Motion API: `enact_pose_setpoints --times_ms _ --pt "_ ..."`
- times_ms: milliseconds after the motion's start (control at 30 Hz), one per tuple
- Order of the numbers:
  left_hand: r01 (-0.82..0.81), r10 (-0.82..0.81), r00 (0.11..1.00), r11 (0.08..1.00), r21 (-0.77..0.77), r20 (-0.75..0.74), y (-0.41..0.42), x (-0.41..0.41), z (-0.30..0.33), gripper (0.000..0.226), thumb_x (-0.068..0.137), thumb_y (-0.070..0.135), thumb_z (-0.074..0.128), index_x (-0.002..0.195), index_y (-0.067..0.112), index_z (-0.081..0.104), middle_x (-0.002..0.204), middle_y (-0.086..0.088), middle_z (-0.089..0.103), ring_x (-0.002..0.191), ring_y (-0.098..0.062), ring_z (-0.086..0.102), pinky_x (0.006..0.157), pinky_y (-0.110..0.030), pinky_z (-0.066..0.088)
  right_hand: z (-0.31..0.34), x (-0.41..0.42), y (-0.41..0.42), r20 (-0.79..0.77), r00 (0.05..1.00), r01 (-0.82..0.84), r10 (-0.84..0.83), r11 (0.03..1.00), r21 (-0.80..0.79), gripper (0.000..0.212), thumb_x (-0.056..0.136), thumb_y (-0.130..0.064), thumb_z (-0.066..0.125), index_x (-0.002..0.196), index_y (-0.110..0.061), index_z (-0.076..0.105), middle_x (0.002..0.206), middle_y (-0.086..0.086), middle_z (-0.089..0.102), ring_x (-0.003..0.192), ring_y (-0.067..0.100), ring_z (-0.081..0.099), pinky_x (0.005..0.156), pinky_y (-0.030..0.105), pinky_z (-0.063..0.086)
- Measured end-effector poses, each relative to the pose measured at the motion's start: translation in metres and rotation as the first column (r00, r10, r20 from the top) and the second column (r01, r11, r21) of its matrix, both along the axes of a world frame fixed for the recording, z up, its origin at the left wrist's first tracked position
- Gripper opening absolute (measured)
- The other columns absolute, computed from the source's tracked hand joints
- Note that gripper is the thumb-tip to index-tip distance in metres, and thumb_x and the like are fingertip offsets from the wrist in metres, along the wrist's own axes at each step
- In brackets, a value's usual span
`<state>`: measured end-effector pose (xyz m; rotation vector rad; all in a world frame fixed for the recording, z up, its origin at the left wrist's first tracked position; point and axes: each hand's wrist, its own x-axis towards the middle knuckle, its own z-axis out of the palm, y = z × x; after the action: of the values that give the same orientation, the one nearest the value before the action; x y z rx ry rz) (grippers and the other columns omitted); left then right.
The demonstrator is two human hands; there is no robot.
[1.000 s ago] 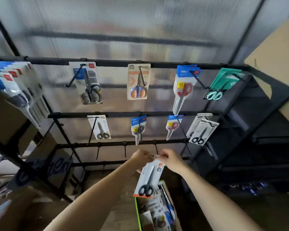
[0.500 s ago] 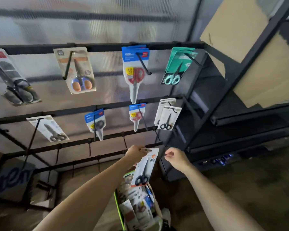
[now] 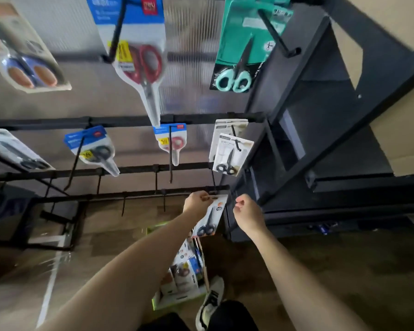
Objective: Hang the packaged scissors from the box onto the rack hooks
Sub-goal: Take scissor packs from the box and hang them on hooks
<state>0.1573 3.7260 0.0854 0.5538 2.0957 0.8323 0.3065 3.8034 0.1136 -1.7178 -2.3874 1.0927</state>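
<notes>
Head view looks down the rack, and the hanging step is in full swing. Left hand (image 3: 197, 201) has its grip pinched on the top edge of a packaged pair of scissors (image 3: 209, 219), black handles, white card with an orange trim, lifted right up against the lowest rail (image 3: 129, 195) at its right end. Right hand (image 3: 245, 211) sits just beside the pack, fingers loosely curled and gripping nothing, apart from the card. There looks to be a hook (image 3: 215, 187) dropping from the rail above the card's top, though the blur makes it hard to tell whether the hang-hole has caught it yet. My read: the pack is at the hook but not yet hung.

Next move calls for lining the hole up with the hook tip and sliding the card back along it, the free hand ready to steady the hook or the card. Down below, near the person's shoe (image 3: 209, 304), the box (image 3: 177, 283) holds more packs. Upper rails already carry red (image 3: 144, 68), teal (image 3: 239, 56) and black (image 3: 230, 154) sets.
</notes>
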Motion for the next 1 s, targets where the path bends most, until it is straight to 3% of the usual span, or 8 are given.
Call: enact_pose_setpoints --times_ms 200,333,533,700,867,1000 --pt "-0.152 0.153 0.988 0.988 -0.015 0.035 0.035 0.006 -0.044 0.015 0.090 0.012 0.065 0.102 0.007 0.071 0.098 -0.006 0.070 0.091 -0.020 0.063 0.086 -0.029 0.049 -0.036 -0.010 0.020 -0.045 0.996 -0.080 0.081 0.997 0.021 0.021 0.093 -0.008 0.055 0.114 -0.012 0.058 0.113 0.004 0.066 0.105 0.020 0.062 0.077 0.024 0.041" --pt "-0.214 0.214 0.977 0.976 -0.026 -0.013 0.052 0.000 -0.065 0.013 0.093 0.013 0.058 0.097 0.012 0.070 0.092 -0.004 0.066 0.084 -0.019 0.059 0.075 -0.024 0.044 -0.057 -0.010 0.030 -0.074 0.988 -0.136 0.135 0.991 -0.004 0.020 0.092 -0.009 0.055 0.111 -0.014 0.059 0.112 0.003 0.067 0.102 0.021 0.063 0.084 0.034 0.051" --pt "-0.240 0.239 0.971 0.965 -0.101 -0.017 0.068 -0.009 -0.090 0.018 0.093 0.008 0.059 0.104 0.014 0.072 0.097 -0.005 0.069 0.082 -0.016 0.058 0.073 -0.023 0.044 -0.076 -0.005 0.038 -0.091 0.981 -0.179 0.173 0.982 -0.061 0.019 0.092 -0.008 0.054 0.109 -0.016 0.057 0.111 0.002 0.063 0.098 0.016 0.061 0.077 0.023 0.045" --pt "-0.305 0.303 0.952 0.951 -0.056 -0.044 0.081 -0.012 -0.100 0.025 0.093 0.004 0.056 0.109 0.013 0.073 0.107 -0.009 0.071 0.098 -0.025 0.064 0.082 -0.024 0.047 -0.083 -0.008 0.047 -0.075 0.980 -0.191 0.185 0.979 -0.072 0.019 0.092 -0.009 0.052 0.109 -0.017 0.057 0.112 0.003 0.062 0.102 0.020 0.061 0.085 0.032 0.052" --pt "-0.326 0.325 0.944 0.945 -0.013 -0.051 0.092 -0.025 -0.105 0.021 0.093 0.007 0.057 0.103 0.014 0.074 0.101 -0.008 0.070 0.090 -0.021 0.061 0.077 -0.024 0.046 -0.086 -0.018 0.055 -0.072 0.978 -0.198 0.194 0.979 -0.052 0.021 0.093 -0.010 0.051 0.112 -0.015 0.057 0.112 0.003 0.063 0.101 0.020 0.061 0.084 0.034 0.054" --pt "-0.257 0.257 0.965 0.966 0.003 -0.046 0.093 -0.040 -0.105 0.018 0.092 0.015 0.060 0.104 0.015 0.074 0.097 -0.008 0.070 0.085 -0.022 0.061 0.069 -0.024 0.044 -0.090 -0.024 0.056 -0.060 0.978 -0.204 0.202 0.978 -0.031 0.017 0.094 -0.010 0.052 0.110 -0.013 0.058 0.107 0.003 0.063 0.099 0.019 0.060 0.078 0.028 0.050"
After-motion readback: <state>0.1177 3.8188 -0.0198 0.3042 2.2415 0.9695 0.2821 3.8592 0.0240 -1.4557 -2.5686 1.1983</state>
